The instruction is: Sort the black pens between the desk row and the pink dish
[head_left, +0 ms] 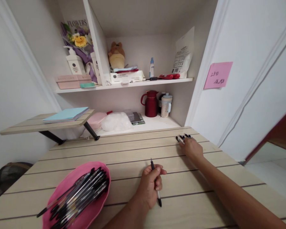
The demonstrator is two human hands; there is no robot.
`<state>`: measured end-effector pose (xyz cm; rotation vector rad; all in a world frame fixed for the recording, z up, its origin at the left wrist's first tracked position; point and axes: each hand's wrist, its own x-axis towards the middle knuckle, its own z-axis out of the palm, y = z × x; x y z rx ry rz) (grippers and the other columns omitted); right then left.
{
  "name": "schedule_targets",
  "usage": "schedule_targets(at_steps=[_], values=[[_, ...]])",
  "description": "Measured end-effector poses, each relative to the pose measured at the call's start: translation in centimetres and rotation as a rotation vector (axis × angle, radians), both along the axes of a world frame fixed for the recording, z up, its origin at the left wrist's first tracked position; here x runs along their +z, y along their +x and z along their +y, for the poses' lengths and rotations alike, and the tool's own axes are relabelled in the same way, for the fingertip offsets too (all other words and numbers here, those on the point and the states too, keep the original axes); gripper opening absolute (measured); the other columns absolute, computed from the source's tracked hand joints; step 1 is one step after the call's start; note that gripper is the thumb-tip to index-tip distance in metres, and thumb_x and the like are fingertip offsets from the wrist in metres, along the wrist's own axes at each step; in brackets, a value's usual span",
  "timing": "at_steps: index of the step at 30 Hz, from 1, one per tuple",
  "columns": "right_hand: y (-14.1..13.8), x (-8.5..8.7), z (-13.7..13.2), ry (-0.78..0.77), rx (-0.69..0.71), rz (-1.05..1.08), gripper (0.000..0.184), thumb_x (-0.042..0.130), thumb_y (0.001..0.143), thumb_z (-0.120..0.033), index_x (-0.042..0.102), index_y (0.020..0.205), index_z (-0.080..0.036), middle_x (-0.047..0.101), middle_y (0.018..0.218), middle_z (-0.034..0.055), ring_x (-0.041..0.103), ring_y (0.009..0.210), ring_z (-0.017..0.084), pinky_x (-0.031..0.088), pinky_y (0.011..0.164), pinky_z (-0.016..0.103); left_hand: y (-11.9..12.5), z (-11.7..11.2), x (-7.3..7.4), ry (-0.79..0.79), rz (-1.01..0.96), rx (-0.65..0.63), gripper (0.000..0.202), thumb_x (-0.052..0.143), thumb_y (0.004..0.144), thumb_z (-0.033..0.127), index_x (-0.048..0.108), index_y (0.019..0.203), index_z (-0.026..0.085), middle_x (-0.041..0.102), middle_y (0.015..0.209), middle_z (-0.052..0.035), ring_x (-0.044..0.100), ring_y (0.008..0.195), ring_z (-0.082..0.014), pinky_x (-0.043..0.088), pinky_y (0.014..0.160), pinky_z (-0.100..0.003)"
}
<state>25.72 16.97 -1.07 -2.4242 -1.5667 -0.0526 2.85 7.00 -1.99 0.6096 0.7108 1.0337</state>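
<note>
My left hand (150, 184) is closed around a pen (159, 201) with a black grip and a pale barrel. Its bare metal tip points away from me, above the tabletop. Farther off to the right, my right hand (192, 149) reaches down with curled fingers over a small group of pens (180, 138) lying side by side. Dark ends of these pens show beyond the fingers. The back of the hand hides what the fingertips hold. At the left, a pink basket (107, 203) is filled with several black and clear pens (85, 187).
The slatted wooden table (128, 159) meets a shelf unit at the back. A raised wooden stand (19, 126) holds blue paper (65, 114). A red jug (151, 103), a speckled cup (166, 105) and a white plastic bag (116, 121) stand behind. A pink note (218, 75) hangs on the right wall.
</note>
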Motion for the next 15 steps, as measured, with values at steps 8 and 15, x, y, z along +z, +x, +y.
schedule_targets(at_steps=[8, 15], values=[[-6.8, 0.4, -8.7, -0.147, 0.484, 0.732, 0.039, 0.032, 0.082, -0.046, 0.049, 0.061, -0.018, 0.055, 0.051, 0.0003, 0.044, 0.040, 0.010, 0.031, 0.043, 0.022, 0.1, 0.4, -0.2, -0.122, -0.293, 0.124, 0.013, 0.054, 0.076, 0.027, 0.057, 0.077, 0.014, 0.063, 0.082, -0.0078, 0.059, 0.070, -0.0131, 0.045, 0.065, -0.025], [-10.2, -0.5, -13.3, 0.011, 0.684, 0.765, 0.013, 0.049, 0.070, -0.023, 0.045, 0.058, -0.018, 0.051, 0.055, -0.0033, 0.043, 0.053, 0.009, 0.031, 0.050, 0.019, 0.0, 0.6, -0.1, -0.063, -0.407, 0.081, 0.012, 0.055, 0.077, 0.027, 0.058, 0.081, 0.016, 0.061, 0.101, -0.0101, 0.056, 0.099, -0.0205, 0.038, 0.090, -0.035]])
